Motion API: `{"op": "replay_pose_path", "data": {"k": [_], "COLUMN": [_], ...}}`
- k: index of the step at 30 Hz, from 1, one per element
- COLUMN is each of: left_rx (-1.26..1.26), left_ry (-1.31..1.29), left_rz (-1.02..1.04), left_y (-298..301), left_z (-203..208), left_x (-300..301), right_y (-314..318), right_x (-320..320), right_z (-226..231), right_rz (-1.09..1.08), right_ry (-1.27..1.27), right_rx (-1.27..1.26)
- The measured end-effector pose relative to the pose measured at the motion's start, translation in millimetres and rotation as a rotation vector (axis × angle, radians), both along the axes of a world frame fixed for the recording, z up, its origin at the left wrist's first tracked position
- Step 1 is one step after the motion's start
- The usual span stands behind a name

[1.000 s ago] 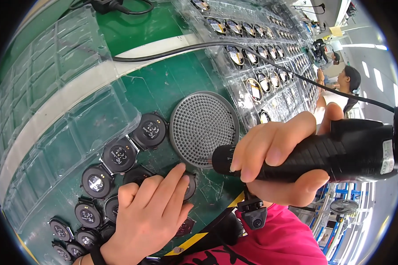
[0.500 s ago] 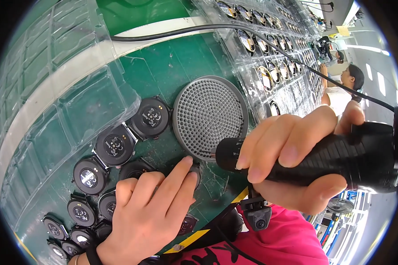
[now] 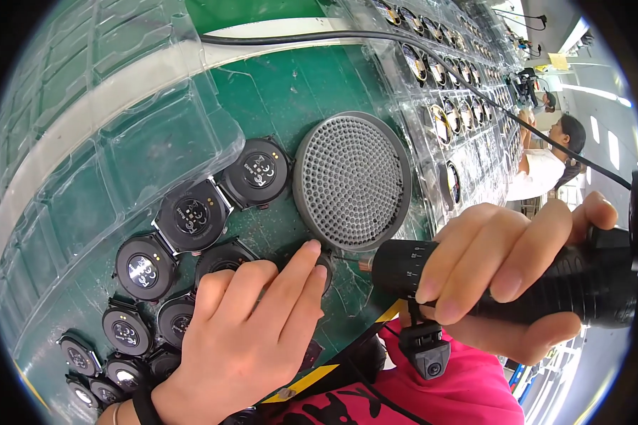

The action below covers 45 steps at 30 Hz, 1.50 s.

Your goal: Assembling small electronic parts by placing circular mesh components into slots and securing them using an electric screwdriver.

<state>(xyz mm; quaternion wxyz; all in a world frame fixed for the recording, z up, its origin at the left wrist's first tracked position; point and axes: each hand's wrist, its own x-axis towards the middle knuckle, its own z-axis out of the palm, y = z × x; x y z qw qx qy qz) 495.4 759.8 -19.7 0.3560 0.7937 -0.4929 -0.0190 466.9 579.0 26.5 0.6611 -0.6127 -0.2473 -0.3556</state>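
My right hand (image 3: 510, 265) is wrapped around a black electric screwdriver (image 3: 404, 265), which lies nearly level with its collar toward the left. From its tip a thin bit reaches to the edge of a dark watch case (image 3: 325, 273). That case is mostly covered by my left hand (image 3: 252, 329), whose index and middle fingers lie across it; the thumb is hidden. A round grey tray (image 3: 405, 202) with many small holes, seemingly with tiny screws in them, stands just beyond my fingertips. Black smartwatch cases (image 3: 191, 216), several of them, lie back up to the left of my hand.
Clear plastic trays (image 3: 156, 145) lie at the left. More trays with several open watch parts (image 3: 443, 124) stretch along the far right. A black cable (image 3: 312, 34) crosses overhead. The green mat (image 3: 276, 85) covers the table. Another person (image 3: 539, 166) sits farther off at the right.
The view has shifted slightly. The screwdriver and my right hand have moved a little right and down, its tip farther from the round tray. My left hand stays on the watch case.
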Motion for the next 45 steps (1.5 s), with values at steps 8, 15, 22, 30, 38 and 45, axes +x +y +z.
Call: {"op": "replay_pose_path", "data": {"k": [8, 15, 22, 30, 38, 45], "left_rx": [-0.012, -0.032, -0.007, 0.164, 0.081, 0.049], "left_ry": [-0.001, -0.026, -0.013, 0.005, -0.109, -0.037], "left_rz": [0.008, 0.006, -0.006, 0.049, -0.074, -0.001], "left_y": [0.1, -2.4, -0.6, 2.0, -0.8, 0.7], "left_z": [-3.1, -4.4, -3.1, 9.1, 0.0, -0.1], "left_x": [0.3, 2.3, 0.1, 0.1, 2.9, 0.2], "right_y": [10.6, 10.6, -0.7, -17.0, -0.8, -2.4], "right_x": [0.3, 1.8, 3.4, 7.9, -0.6, -5.6], "right_z": [-4.4, -4.2, -2.6, -4.9, -1.1, 4.4], "right_rz": [-0.032, -0.019, 0.100, -0.144, -0.240, -0.257], "right_ry": [0.045, -0.019, 0.035, 0.015, 0.165, 0.140], "right_rx": [-0.048, -0.097, -0.115, -0.014, -0.087, -0.018]}}
